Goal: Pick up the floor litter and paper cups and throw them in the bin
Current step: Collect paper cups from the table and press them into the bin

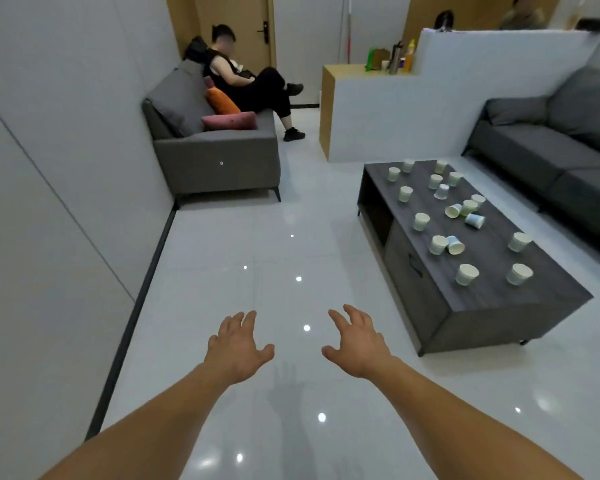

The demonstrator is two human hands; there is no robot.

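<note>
Hovering in the lower centre of the frame, the left hand [238, 344] and the right hand [357, 341] are both empty, fingers spread and relaxed, held apart above the glossy white floor [291, 258]. No litter can be made out on the stretch of floor in view. The paper cups [467, 274] sit right of centre, scattered across the top of the dark table [492, 303]; most stand on end, and a few lie on their sides towards the middle. No bin is in view. Assessment: the step in hand is the approach to the table, with nothing yet collected. Recommended practice: begin with the cups at the table's near end, nest standing cups into a stack so one hand carries several, and check each for liquid before tilting. The bin should be located before both hands are loaded. Further off, at upper left, a grey sofa [215, 161] holds a seated person [250, 84]; keep clear of the outstretched legs.
</note>
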